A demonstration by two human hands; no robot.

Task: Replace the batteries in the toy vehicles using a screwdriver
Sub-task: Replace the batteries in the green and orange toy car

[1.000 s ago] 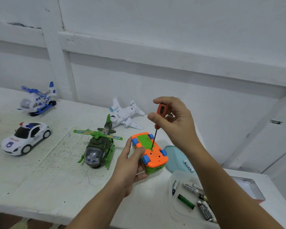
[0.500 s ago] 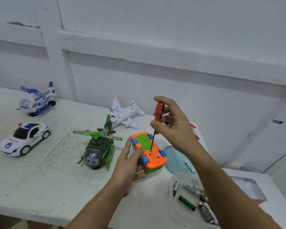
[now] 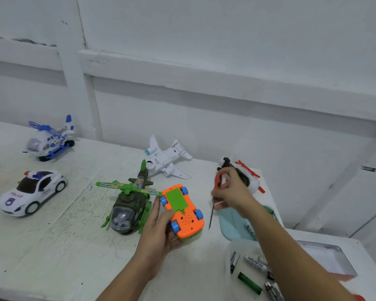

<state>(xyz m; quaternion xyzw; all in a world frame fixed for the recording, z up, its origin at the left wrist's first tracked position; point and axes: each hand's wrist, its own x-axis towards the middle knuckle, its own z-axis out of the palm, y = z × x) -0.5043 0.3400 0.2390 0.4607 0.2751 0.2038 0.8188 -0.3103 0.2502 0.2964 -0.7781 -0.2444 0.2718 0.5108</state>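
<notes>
An orange toy car (image 3: 183, 211) with blue wheels lies upside down, its green battery cover facing up. My left hand (image 3: 159, 230) grips the car's left side and lifts it slightly off the white table (image 3: 52, 246). My right hand (image 3: 230, 192) holds a small screwdriver (image 3: 214, 200) with an orange-red handle, tip pointing down, off to the right of the car and clear of it. Loose batteries (image 3: 255, 262) lie in a clear container at the lower right.
A green army helicopter (image 3: 128, 205) sits just left of the car. Behind stand a white jet (image 3: 166, 159), a white-and-red toy (image 3: 245, 177), a blue-white helicopter (image 3: 49, 140) and a police car (image 3: 32, 192). A pale blue lid (image 3: 232, 224) and a tin box (image 3: 328, 261) lie right.
My right hand has lifted the screwdriver out of the car's underside and moved it to the right and lower. My left hand still holds the car.
</notes>
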